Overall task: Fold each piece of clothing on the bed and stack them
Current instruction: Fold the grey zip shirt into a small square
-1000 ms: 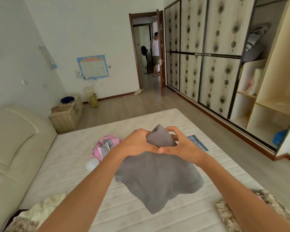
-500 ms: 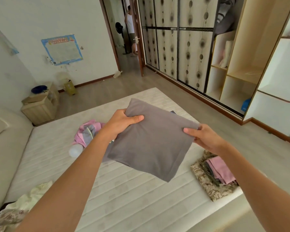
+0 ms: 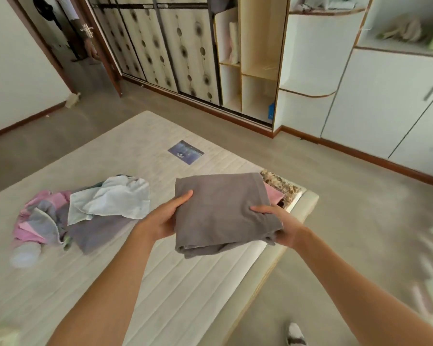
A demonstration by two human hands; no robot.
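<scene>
A folded grey garment (image 3: 220, 211) hangs above the bed's right corner, held between both hands. My left hand (image 3: 164, 218) grips its left edge, thumb on top. My right hand (image 3: 276, 224) grips its right edge, thumb on top. Just beyond it, partly hidden, lies a stack with a camouflage piece (image 3: 281, 184) and a pink piece (image 3: 274, 193) at the mattress corner. An unfolded heap lies on the left of the mattress (image 3: 160, 283): a pale blue-white garment (image 3: 113, 199), a pink and grey one (image 3: 39, 218) and a grey-purple one (image 3: 98, 232).
The bed edge (image 3: 273, 260) runs diagonally on the right, with floor beyond. A shoe (image 3: 295, 334) shows at the bottom. A wardrobe with open shelves (image 3: 250, 66) and white cupboards (image 3: 385, 101) line the far wall. A person stands in the doorway (image 3: 73, 28).
The view has swung right and down. Both hands carried the grey garment from mid-air, folded it flat and moved it right, over the stack at the mattress corner.
</scene>
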